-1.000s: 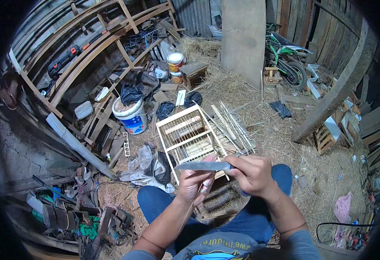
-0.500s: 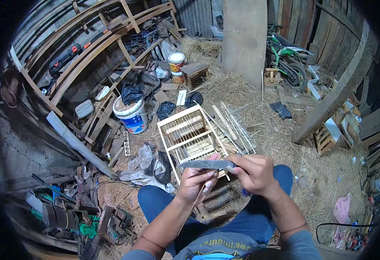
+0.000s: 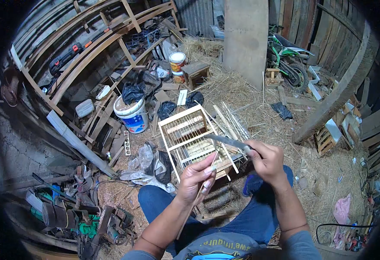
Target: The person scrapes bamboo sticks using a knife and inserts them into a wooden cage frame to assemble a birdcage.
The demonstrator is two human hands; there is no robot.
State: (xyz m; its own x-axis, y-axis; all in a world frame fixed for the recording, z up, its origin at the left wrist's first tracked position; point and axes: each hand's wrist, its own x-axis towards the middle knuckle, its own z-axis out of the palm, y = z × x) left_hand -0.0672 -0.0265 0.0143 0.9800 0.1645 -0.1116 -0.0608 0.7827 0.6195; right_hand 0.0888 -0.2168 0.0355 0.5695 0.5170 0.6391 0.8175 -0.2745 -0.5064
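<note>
A thin wooden stick (image 3: 186, 221) is pinched in my left hand (image 3: 194, 180) and slants down toward my lap. My right hand (image 3: 265, 160) grips the handle of a knife (image 3: 228, 141), whose grey blade points left, above and apart from my left hand. Beyond both hands, a pale wooden frame with thin parallel bars (image 3: 170, 141) rests on the ground, partly hidden by the hands and the blade. Several loose wooden strips (image 3: 231, 121) lie at the frame's right side.
A white and blue bucket (image 3: 131, 117) stands left of the frame, near black plastic bags (image 3: 166, 109). Farther back are a small wooden stool (image 3: 195, 71) and stacked tubs (image 3: 177, 63). A slanted post (image 3: 333, 95) rises at the right. Straw covers the ground.
My right hand has moved right and slightly up with the knife, and the blade has swung away from the stick and left hand. My left hand keeps hold of the stick.
</note>
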